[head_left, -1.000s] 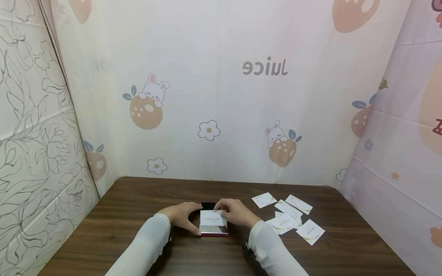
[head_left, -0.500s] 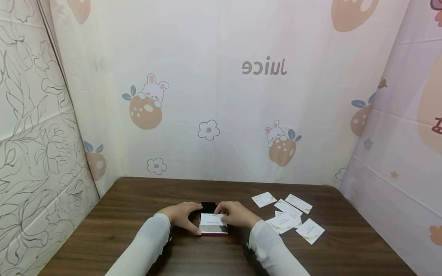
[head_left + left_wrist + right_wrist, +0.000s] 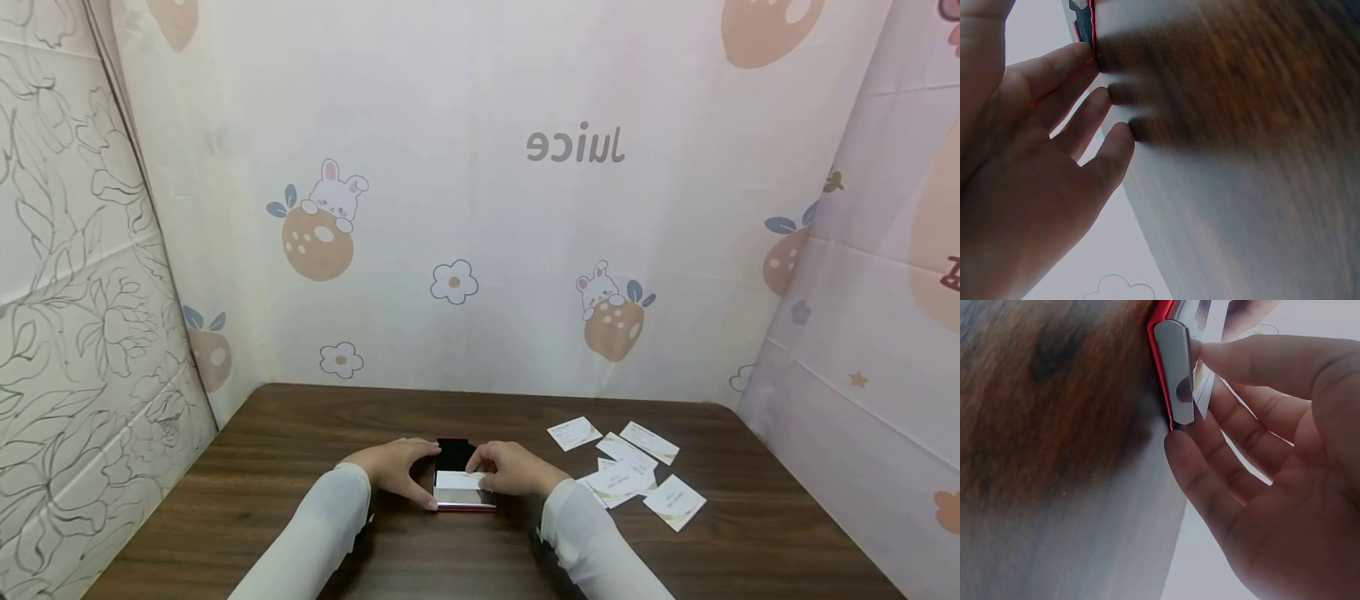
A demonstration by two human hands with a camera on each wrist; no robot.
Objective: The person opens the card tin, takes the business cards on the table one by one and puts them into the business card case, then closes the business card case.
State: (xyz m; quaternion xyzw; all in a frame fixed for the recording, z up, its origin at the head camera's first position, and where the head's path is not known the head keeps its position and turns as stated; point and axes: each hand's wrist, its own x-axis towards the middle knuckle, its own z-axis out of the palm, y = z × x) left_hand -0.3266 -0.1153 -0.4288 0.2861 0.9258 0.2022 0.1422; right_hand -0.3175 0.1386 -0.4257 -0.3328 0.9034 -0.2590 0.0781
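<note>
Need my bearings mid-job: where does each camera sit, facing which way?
Head: worn on the head, facing forward and down at the table, card case, white card and loose cards; left grip, right grip and sleeves show.
Left wrist: worn there, facing the card case's corner and table; left grip shows.
Right wrist: worn there, facing the card case's side and table; right grip shows.
Head and right wrist share the white card.

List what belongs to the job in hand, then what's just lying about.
Job:
card case, touched by the left hand
white card, pinched by the right hand

Lying about or background:
loose cards on the table, untouched, possibly needed too
printed backdrop
</note>
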